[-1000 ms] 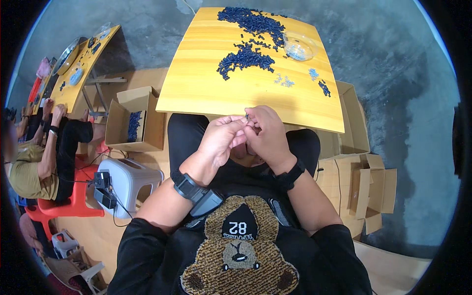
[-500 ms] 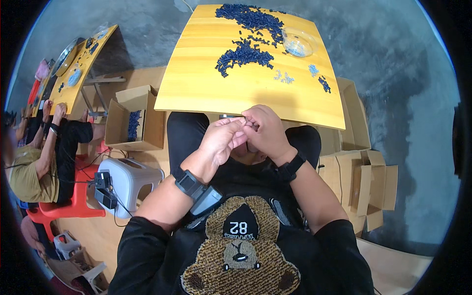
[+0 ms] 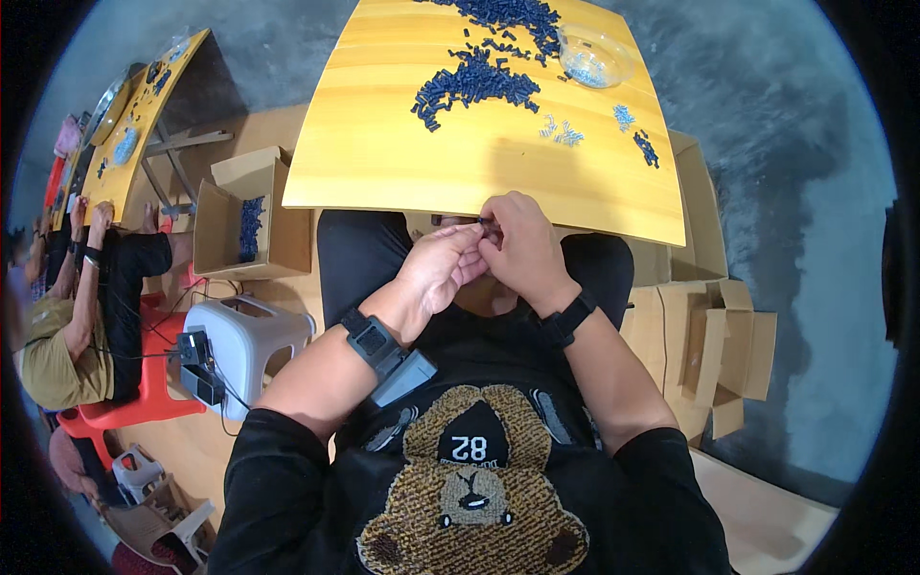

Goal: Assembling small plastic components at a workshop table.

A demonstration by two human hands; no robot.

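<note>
My left hand (image 3: 436, 266) and my right hand (image 3: 527, 247) meet fingertip to fingertip at the front edge of the yellow wooden table (image 3: 374, 177), above my lap. Both are closed in a pinch around a small dark piece (image 3: 484, 222), mostly covered by the fingers. Beyond them on the tabletop lies a heap of short dark blue cylindrical pieces (image 3: 474, 81), with a larger heap (image 3: 513, 13) behind it. Small silvery parts (image 3: 567, 135) are scattered to the right, near a little pale pile (image 3: 623, 118) and a few dark pieces (image 3: 647, 149).
A clear round bowl (image 3: 596, 72) with small pale parts stands at the table's far right. An open cardboard box (image 3: 286, 235) holding dark pieces is on the left, behind a grey stool (image 3: 225, 331) with cables. Another person (image 3: 72, 335) sits farther left. Open cardboard boxes (image 3: 714, 355) are at right.
The view has shifted slightly, so the table sits higher in it. My hands remain together, and a bit of the dark piece now shows between the fingertips.
</note>
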